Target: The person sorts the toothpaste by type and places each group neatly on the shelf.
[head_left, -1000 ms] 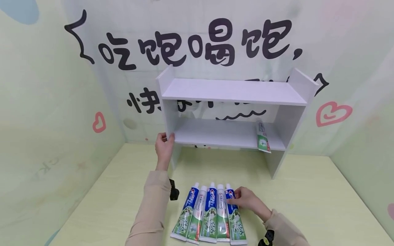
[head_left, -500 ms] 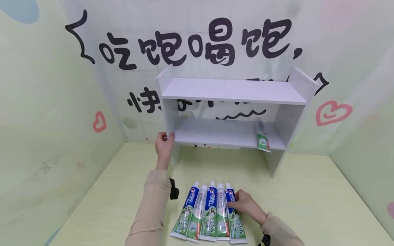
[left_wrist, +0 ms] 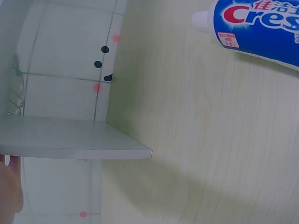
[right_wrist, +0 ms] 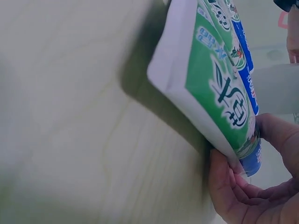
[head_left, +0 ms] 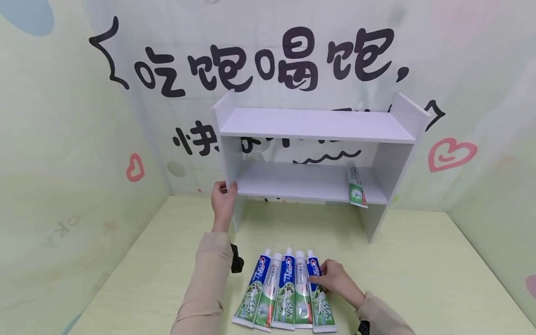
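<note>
My left hand (head_left: pixel 223 204) grips the left side panel of a white two-tier shelf (head_left: pixel 289 180), thumb on the inner face. In the left wrist view that panel (left_wrist: pixel 74 137) hides most of the fingers. On the table lie several toothpaste tubes in a row, caps toward the shelf. Blue-and-green Crest tubes (head_left: pixel 286 291) alternate with silver-and-green ones (head_left: pixel 302 293). My right hand (head_left: pixel 338 281) pinches the rightmost Crest tube (head_left: pixel 323 311) by its upper half, thumb on top. The right wrist view shows fingers (right_wrist: pixel 222 179) at that tube's edge.
Another silver-and-green toothpaste tube (head_left: pixel 357 188) lies on the middle tier near the right side panel (head_left: pixel 391 163), its flat end overhanging the front edge. A lettered wall (head_left: pixel 176 121) stands behind the shelf, and side walls flank the pale wooden table (head_left: pixel 418 260).
My right hand has shifted slightly down along the rightmost Crest tube, mostly in the first half second. The left hand keeps its grip on the shelf, and the tubes lie as before.
</note>
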Motion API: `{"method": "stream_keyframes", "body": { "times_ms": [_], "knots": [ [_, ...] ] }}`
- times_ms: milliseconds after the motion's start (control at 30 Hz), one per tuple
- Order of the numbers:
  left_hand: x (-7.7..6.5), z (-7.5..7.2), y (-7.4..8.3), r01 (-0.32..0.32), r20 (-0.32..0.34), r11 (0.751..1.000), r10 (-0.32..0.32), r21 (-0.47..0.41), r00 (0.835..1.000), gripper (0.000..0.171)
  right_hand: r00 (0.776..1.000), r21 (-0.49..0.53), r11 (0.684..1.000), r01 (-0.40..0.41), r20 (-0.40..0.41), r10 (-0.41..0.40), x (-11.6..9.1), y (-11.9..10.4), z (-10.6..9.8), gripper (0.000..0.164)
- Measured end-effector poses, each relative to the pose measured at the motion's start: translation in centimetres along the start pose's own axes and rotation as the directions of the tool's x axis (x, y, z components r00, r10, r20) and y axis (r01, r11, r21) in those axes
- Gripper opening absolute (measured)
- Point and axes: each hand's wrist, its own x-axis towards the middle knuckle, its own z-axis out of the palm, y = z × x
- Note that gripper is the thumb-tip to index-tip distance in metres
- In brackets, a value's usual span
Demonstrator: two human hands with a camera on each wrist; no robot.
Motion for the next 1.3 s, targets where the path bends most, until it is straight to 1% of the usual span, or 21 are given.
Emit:
{"method": "stream_keyframes", "body": {
  "times_ms": [300,467,800,933,1100,1300],
  "knots": [
    [-0.1,0.1,-0.1,-0.006,-0.003,1.0,0.006,0.009,1.0,0.035,0.999,0.015,0.999,0.041,-0.005,-0.041,0.3,0.0,-0.4,0.027],
    [-0.1,0.2,0.3,-0.009,-0.005,1.0,0.009,0.005,1.0,0.034,0.998,0.019,0.998,0.058,-0.007,-0.058,0.3,0.0,-0.8,0.026],
    [0.1,0.3,-0.1,-0.002,-0.013,1.0,0.002,0.009,1.0,0.035,0.999,0.018,0.999,0.038,-0.037,-0.037,0.3,-0.4,-2.0,0.028],
    [0.1,0.2,-0.3,0.003,-0.013,1.0,-0.003,0.014,1.0,0.035,0.998,0.028,0.999,0.038,-0.049,-0.037,0.1,-0.9,-2.7,0.028],
    [-0.1,0.1,-0.3,0.005,-0.003,1.0,-0.005,0.018,1.0,0.035,0.997,0.034,0.998,0.059,-0.061,-0.057,-0.5,-1.8,-3.8,0.028],
    [0.0,0.2,0.0,0.01,-0.001,1.0,-0.01,0.012,1.0,0.034,0.995,0.047,0.996,0.08,-0.064,-0.077,-0.8,-3.1,-5.3,0.029]
  ]
}}
